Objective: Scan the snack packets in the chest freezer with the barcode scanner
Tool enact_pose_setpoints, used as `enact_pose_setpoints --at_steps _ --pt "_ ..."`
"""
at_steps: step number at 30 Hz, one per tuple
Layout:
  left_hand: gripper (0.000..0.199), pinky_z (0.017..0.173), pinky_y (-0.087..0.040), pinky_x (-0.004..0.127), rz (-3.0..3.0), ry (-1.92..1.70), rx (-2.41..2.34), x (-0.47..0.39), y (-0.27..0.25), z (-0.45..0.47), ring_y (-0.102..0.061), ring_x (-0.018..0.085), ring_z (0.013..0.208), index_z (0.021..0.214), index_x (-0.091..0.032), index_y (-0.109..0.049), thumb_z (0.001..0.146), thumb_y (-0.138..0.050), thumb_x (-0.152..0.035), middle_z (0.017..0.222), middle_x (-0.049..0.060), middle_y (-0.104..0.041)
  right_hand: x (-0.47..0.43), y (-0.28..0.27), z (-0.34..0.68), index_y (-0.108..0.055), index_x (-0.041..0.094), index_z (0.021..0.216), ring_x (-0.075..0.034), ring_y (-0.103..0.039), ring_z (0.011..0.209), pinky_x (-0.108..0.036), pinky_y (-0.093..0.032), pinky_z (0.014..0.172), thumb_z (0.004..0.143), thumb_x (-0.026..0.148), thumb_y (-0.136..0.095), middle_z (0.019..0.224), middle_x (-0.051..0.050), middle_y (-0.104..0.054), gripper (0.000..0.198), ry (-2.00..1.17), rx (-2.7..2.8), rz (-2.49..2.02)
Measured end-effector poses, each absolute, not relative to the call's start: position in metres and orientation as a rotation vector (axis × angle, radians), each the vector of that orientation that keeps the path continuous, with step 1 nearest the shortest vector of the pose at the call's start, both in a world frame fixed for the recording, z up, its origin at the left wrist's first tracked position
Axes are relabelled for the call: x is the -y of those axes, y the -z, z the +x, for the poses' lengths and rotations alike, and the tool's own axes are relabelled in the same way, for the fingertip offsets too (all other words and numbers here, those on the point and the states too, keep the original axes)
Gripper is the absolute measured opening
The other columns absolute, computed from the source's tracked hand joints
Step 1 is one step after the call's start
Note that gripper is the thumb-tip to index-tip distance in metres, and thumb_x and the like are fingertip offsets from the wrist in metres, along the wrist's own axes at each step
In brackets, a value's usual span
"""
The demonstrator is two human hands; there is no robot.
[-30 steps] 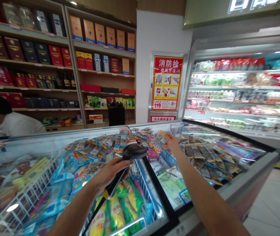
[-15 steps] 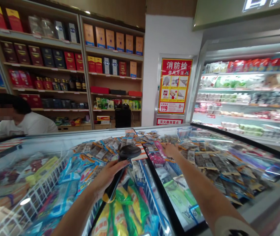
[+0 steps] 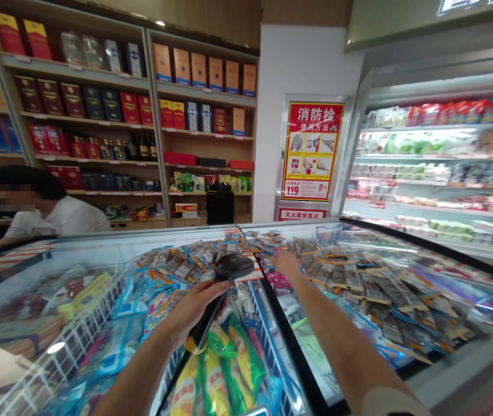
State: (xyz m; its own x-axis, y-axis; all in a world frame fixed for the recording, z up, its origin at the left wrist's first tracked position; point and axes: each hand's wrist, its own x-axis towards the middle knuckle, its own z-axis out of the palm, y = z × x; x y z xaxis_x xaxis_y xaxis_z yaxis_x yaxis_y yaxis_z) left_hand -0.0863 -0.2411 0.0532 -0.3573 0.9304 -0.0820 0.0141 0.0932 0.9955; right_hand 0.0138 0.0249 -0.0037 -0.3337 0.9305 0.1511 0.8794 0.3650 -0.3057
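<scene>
My left hand (image 3: 192, 309) is wrapped round the handle of a black barcode scanner (image 3: 234, 266), its head up and pointing away from me over the freezer. My right hand (image 3: 288, 263) reaches forward over the glass lid, low among the small flat snack packets (image 3: 370, 283) spread there. Its fingers look curled and are partly hidden; a bit of pink shows at the fingertips, but I cannot make out what they hold. Under the glass near that hand lies a pink package (image 3: 277, 281). Yellow-and-green bags (image 3: 215, 375) lie in the basket below the scanner.
A white wire basket (image 3: 70, 341) with blue bags stands inside the chest freezer. The black lid frame (image 3: 292, 341) runs between my arms. Beyond the freezer, a person in a white shirt (image 3: 79, 216) sits at left. Shelves of boxes (image 3: 205, 86) and a lit fridge (image 3: 437, 173) stand behind.
My right hand has moved a little left, toward the lid frame, and less of the pink shows beside it. The scanner stays in my left hand. The view has shifted slightly left.
</scene>
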Motion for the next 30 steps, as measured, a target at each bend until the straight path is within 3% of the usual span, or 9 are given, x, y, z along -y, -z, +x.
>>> enact_pose_setpoints --at_steps 4,7,12,18,30 --pt "0.031 0.043 -0.03 0.02 0.974 -1.398 -1.482 0.242 -0.055 -0.085 -0.043 0.008 0.041 0.055 -0.015 -0.051 0.062 -0.057 -0.045 0.045 -0.002 -0.05 -0.026 0.017 0.015 -0.064 0.016 0.076 -0.025 -0.06 0.081 -0.03 -0.045 0.064 0.059 0.032 -0.062 0.079 -0.01 -0.065 0.023 -0.499 2.224 -1.517" --pt "0.031 0.043 -0.03 0.02 0.975 -1.417 -1.462 0.242 -0.056 -0.085 -0.043 0.008 0.041 0.056 -0.015 -0.052 0.061 -0.057 -0.045 0.045 -0.002 -0.05 -0.021 0.021 0.035 -0.063 0.016 0.07 -0.02 -0.06 0.065 -0.025 -0.043 0.054 0.058 0.024 -0.059 0.062 -0.004 -0.063 0.014 -0.694 2.151 -1.364" --pt "0.03 0.044 -0.032 0.021 1.016 -1.406 -1.419 0.243 -0.054 -0.084 -0.045 0.008 0.042 0.057 -0.014 -0.052 0.061 -0.058 -0.043 0.046 -0.002 -0.052 0.006 0.017 0.061 -0.061 0.018 0.085 -0.014 -0.056 0.061 -0.023 -0.042 0.055 0.063 0.024 -0.05 0.067 0.001 -0.063 0.025 -1.027 1.803 -1.014" --pt "0.029 0.045 -0.033 0.021 1.03 -1.386 -1.398 0.243 -0.051 -0.085 -0.046 0.008 0.043 0.059 -0.014 -0.053 0.063 -0.058 -0.042 0.048 -0.001 -0.053 0.019 0.012 0.067 -0.061 0.016 0.083 -0.014 -0.055 0.057 -0.025 -0.042 0.058 0.057 0.023 -0.053 0.064 0.002 -0.062 0.028 -1.338 1.664 -0.84" --pt "0.028 0.046 -0.034 0.02 1.01 -1.35 -1.366 0.242 -0.053 -0.09 -0.047 0.008 0.044 0.06 -0.014 -0.054 0.063 -0.058 -0.041 0.052 0.0 -0.055 0.01 0.016 0.077 -0.061 0.017 0.082 -0.012 -0.055 0.058 -0.023 -0.042 0.057 0.056 0.023 -0.054 0.063 0.004 -0.062 0.027 -1.371 1.665 -0.861"
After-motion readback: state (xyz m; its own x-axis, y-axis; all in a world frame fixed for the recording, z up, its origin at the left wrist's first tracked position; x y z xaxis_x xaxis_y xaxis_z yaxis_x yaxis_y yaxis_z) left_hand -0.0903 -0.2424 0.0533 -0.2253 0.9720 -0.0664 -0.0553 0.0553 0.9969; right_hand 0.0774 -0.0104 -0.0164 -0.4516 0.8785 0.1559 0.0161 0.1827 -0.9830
